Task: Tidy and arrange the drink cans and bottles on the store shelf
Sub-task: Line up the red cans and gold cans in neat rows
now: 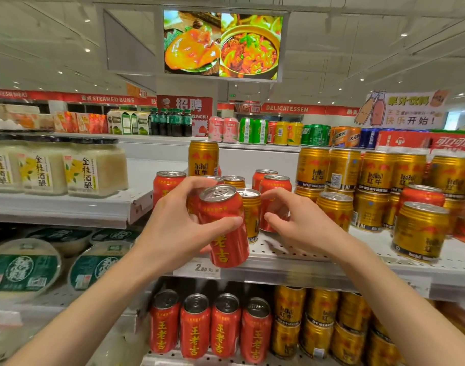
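Note:
My left hand (173,228) grips a red herbal-tea can (227,233), tilted and lifted just in front of the middle shelf's (305,268) edge. My right hand (300,220) curls thumb and forefinger round another red can (276,186) standing on the shelf. A gold Red Bull can (252,215) stands between the two hands. More red cans (168,186) and small gold cans (234,180) are mixed behind them. One gold can (203,158) stands tall at the back.
Stacked gold Red Bull cans (371,173) fill the shelf's right side, with a red can (421,196) among them and one gold can (419,231) near the front. Below are rows of red cans (194,326) and gold cans (318,328). Rice-wine jars (94,167) and green-lidded tubs (22,268) sit left.

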Demonstrator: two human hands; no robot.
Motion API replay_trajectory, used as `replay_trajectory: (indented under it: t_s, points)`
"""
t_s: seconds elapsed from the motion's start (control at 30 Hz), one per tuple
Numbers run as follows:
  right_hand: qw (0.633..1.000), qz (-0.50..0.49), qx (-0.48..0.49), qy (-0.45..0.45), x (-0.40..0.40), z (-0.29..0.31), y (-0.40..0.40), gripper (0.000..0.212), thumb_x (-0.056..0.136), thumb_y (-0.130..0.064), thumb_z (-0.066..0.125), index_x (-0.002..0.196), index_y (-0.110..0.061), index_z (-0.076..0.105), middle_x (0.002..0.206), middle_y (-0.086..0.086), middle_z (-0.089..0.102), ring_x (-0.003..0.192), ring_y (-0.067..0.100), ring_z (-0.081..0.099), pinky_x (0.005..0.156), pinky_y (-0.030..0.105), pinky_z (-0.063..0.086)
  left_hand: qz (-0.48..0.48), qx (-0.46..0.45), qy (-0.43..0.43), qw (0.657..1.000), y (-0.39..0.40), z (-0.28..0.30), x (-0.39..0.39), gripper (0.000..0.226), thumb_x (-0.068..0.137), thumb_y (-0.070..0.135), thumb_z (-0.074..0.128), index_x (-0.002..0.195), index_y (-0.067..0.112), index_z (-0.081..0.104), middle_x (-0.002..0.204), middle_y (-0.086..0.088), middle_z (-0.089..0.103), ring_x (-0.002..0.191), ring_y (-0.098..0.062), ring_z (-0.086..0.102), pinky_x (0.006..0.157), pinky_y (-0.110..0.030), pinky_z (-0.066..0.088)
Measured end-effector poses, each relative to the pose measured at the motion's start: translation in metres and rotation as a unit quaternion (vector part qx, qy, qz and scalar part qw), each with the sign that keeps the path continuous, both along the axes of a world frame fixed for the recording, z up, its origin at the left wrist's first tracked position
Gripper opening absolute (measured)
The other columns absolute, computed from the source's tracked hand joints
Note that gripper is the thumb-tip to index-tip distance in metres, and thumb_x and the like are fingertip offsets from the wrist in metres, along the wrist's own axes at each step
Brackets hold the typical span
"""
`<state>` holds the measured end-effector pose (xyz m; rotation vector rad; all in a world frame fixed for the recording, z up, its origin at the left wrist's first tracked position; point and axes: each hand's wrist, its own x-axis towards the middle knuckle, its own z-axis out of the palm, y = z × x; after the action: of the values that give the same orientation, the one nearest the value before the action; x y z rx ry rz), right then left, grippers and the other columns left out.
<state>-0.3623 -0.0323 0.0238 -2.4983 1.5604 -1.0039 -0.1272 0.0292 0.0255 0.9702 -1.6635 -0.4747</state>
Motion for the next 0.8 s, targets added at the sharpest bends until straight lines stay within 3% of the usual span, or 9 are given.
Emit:
replay_trajectory:
  t_s: [0.17,0.3,0.43,0.53,0.67,0.8]
  points:
    - [0.999,0.03,0.029,0.007,0.002,0.003,-0.005,0.06,0.093,-0.025,0.065,0.147,-0.028,0.039,0.103,-0.011,0.067,0.094,0.005,0.065,0.088,0.029,0.057,-0.001,0.003,0.003,1.0,0.002,-0.001,0.001,0.075,0.059,0.047,0.086,0.127,0.036,0.055,0.113,0.019,0.064,0.091,0.009,0.066,0.056,-0.021,0.058]
    - [0.998,0.053,0.019,0.006,0.006,0.008,0.0,0.078,0.09,-0.04,0.071,0.154,-0.041,0.026,0.115,-0.01,0.059,0.085,0.006,0.067,0.082,0.026,0.059,0.0,-0.003,-0.008,1.0,0.003,-0.002,0.001,0.075,0.06,0.048,0.085,0.128,0.038,0.054,0.117,0.022,0.062,0.098,0.011,0.063,0.057,-0.022,0.059]
    - [0.999,0.044,-0.021,0.018,0.015,0.002,-0.002,0.067,0.084,-0.06,0.067,0.141,-0.034,0.043,0.117,-0.008,0.06,0.08,0.001,0.059,0.081,0.03,0.058,0.011,-0.017,-0.028,0.999,0.003,-0.002,0.003,0.079,0.058,0.056,0.083,0.129,0.038,0.054,0.119,0.021,0.062,0.103,0.007,0.063,0.063,-0.014,0.057]
    - [0.998,0.047,-0.025,-0.017,0.018,0.0,0.001,0.056,0.085,-0.057,0.069,0.129,-0.031,0.046,0.109,-0.01,0.061,0.074,0.001,0.058,0.071,0.023,0.053,0.015,-0.018,-0.029,0.999,0.003,-0.003,0.004,0.078,0.058,0.058,0.082,0.129,0.039,0.054,0.12,0.021,0.063,0.105,0.001,0.065,0.064,-0.019,0.059]
    - [0.996,0.041,-0.048,-0.057,0.02,0.001,0.001,0.04,0.087,-0.051,0.071,0.112,-0.029,0.048,0.104,-0.008,0.065,0.077,0.009,0.064,0.071,0.031,0.059,0.032,-0.021,-0.041,0.998,0.003,-0.004,0.005,0.076,0.061,0.059,0.082,0.13,0.041,0.054,0.122,0.02,0.063,0.104,-0.003,0.066,0.071,-0.029,0.063]
    - [0.993,0.052,-0.05,-0.09,0.017,0.001,0.003,0.035,0.086,-0.047,0.075,0.1,-0.028,0.049,0.094,-0.01,0.062,0.069,0.009,0.062,0.06,0.023,0.051,0.033,-0.017,-0.035,0.999,0.003,-0.004,0.004,0.075,0.062,0.054,0.084,0.13,0.039,0.055,0.122,0.019,0.063,0.103,-0.002,0.066,0.063,-0.024,0.061]
